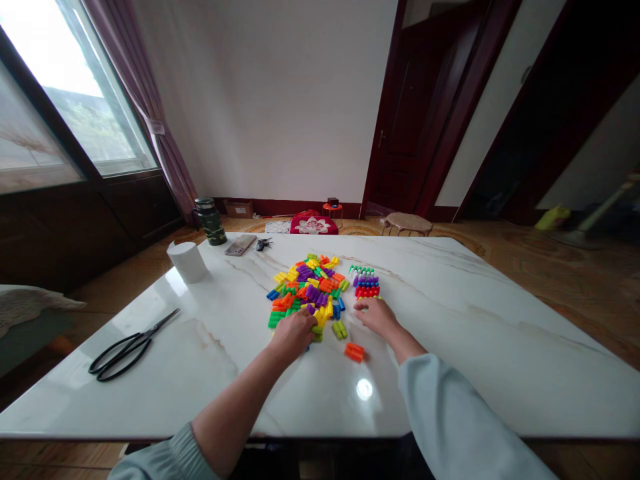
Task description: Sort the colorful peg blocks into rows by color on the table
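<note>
Left hand (296, 333): forearm in from the near edge of the table (465, 353), palm down, fingers bent at the near side of the coloured pile (325, 285); fingertips hidden, cannot tell if holding. Right hand (379, 315): low, fingers bent, by the near end of sorted rows (367, 292); grip unclear. Pile mid-table, too jumbled to count; rows, at least five. Toward left edge: scissors (142, 337), one pair; paper roll (190, 264), one.

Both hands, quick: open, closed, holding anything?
Left hand: fingers bent at the near edge of the block pile; grip cannot be told.
Right hand: fingers partly curled by the near end of the block rows; hold cannot be told.
</note>
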`<control>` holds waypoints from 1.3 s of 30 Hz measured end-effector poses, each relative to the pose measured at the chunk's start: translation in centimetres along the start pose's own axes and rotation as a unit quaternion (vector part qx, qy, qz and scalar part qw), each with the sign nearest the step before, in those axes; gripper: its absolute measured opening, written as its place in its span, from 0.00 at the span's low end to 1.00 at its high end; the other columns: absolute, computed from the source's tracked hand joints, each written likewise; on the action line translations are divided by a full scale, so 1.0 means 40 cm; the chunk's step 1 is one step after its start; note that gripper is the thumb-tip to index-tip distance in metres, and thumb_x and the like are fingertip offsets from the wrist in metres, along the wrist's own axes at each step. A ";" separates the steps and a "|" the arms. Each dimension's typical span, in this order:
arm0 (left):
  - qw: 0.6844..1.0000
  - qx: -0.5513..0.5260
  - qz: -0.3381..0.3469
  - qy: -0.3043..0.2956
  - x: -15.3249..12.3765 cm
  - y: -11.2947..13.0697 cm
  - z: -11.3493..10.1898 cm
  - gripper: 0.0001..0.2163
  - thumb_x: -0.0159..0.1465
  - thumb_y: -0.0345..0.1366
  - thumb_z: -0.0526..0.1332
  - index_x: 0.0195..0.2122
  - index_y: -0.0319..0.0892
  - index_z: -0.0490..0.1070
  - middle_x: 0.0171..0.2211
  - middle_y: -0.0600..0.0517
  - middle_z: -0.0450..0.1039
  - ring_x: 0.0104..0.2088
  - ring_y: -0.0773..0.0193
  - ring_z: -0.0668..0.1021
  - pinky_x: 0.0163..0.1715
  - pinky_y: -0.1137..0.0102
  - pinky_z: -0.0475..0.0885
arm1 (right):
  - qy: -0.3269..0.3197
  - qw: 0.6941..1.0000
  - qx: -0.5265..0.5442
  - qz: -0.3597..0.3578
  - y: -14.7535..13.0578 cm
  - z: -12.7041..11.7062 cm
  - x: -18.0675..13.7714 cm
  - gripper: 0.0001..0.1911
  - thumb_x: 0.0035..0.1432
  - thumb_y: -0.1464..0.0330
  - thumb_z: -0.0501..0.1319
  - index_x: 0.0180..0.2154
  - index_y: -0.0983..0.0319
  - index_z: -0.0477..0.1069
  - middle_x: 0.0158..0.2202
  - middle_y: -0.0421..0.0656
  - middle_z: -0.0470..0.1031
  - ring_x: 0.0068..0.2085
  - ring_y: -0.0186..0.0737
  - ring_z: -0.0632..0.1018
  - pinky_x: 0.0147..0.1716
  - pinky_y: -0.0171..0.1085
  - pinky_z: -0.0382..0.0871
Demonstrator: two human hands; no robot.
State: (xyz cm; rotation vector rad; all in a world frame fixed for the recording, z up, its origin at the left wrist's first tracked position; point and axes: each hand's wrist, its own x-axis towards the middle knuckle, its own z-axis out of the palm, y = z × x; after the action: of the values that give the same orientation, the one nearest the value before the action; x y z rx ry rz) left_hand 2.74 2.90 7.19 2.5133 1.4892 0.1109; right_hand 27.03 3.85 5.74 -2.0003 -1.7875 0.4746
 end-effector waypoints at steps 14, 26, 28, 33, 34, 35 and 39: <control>0.981 -0.096 -0.153 0.069 0.009 -0.034 -0.005 0.05 0.58 0.33 0.62 0.35 0.42 0.76 0.38 0.49 0.77 0.43 0.57 0.78 0.36 0.70 0.67 | 0.014 0.992 -0.104 -0.071 -0.142 0.089 -0.035 0.29 0.53 0.64 0.66 0.56 0.57 0.68 0.51 0.47 0.72 0.52 0.47 0.74 0.47 0.38 0.66; 0.835 -0.489 -0.239 0.086 0.042 -0.060 0.018 0.06 0.58 0.34 0.65 0.32 0.40 0.69 0.25 0.53 0.74 0.31 0.61 0.80 0.30 0.70 0.75 | 0.012 0.999 -0.033 -0.021 -0.154 0.117 -0.022 0.28 0.50 0.68 0.63 0.54 0.63 0.67 0.49 0.50 0.74 0.48 0.45 0.76 0.46 0.38 0.67; 0.791 -0.557 -0.240 0.077 0.043 -0.057 0.016 0.08 0.58 0.36 0.65 0.32 0.40 0.67 0.24 0.52 0.75 0.29 0.62 0.81 0.30 0.70 0.76 | 0.016 0.999 0.040 0.015 -0.145 0.122 -0.012 0.26 0.48 0.67 0.64 0.51 0.63 0.69 0.44 0.48 0.76 0.46 0.45 0.77 0.45 0.38 0.68; 0.717 -0.661 -0.211 0.070 0.044 -0.047 0.003 0.06 0.61 0.34 0.64 0.32 0.39 0.68 0.28 0.49 0.77 0.33 0.63 0.82 0.36 0.71 0.78 | 0.018 0.977 0.209 0.039 -0.121 0.138 0.002 0.15 0.47 0.67 0.64 0.40 0.60 0.74 0.36 0.41 0.79 0.39 0.41 0.79 0.39 0.36 0.72; 0.707 -0.674 -0.203 0.068 0.044 -0.045 0.001 0.05 0.61 0.34 0.64 0.33 0.38 0.70 0.30 0.48 0.77 0.34 0.63 0.82 0.38 0.71 0.78 | 0.015 0.975 0.221 0.031 -0.120 0.139 0.001 0.13 0.47 0.67 0.65 0.38 0.60 0.74 0.36 0.41 0.79 0.38 0.40 0.79 0.38 0.35 0.72; 0.696 -0.688 -0.194 0.066 0.044 -0.044 0.000 0.05 0.60 0.33 0.64 0.35 0.37 0.72 0.32 0.47 0.78 0.36 0.63 0.82 0.39 0.70 0.77 | 0.011 0.973 0.229 0.022 -0.119 0.138 0.000 0.12 0.47 0.67 0.65 0.37 0.60 0.75 0.35 0.41 0.79 0.37 0.40 0.79 0.37 0.35 0.72; 0.666 -0.731 -0.133 0.066 0.045 -0.044 0.003 0.18 0.56 0.31 0.67 0.49 0.40 0.74 0.46 0.46 0.78 0.44 0.62 0.80 0.41 0.73 0.75 | -0.009 0.969 0.246 -0.012 -0.123 0.123 -0.009 0.12 0.46 0.70 0.64 0.37 0.61 0.76 0.35 0.41 0.80 0.37 0.40 0.80 0.37 0.35 0.73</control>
State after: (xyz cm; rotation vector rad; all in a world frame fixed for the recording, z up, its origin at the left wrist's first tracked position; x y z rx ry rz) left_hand 2.13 5.25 6.61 0.9457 0.9713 0.9857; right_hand 20.26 4.32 4.05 -1.6287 -1.5137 0.8373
